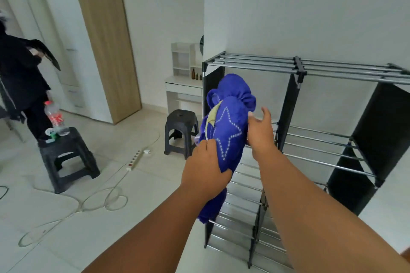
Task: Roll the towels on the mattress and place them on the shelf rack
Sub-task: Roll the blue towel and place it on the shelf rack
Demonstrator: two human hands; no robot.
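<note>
The rolled blue towel (228,131), stitched with a dotted star outline and a yellow crescent, is held upright in the air just in front of the shelf rack (310,66). The left hand (206,166) has its grip wrapped round the roll's lower part, while the right hand (260,133) lies wide against its right side, thumb touching. On the left stool (66,153), a bottle (53,115) has a red label too blurred to read.

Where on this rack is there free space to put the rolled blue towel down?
The top rods are bare. The middle rods right of the centre post are bare, as are the lower rods beneath the towel. Crowded: the left stool, carrying a bottle.
</note>
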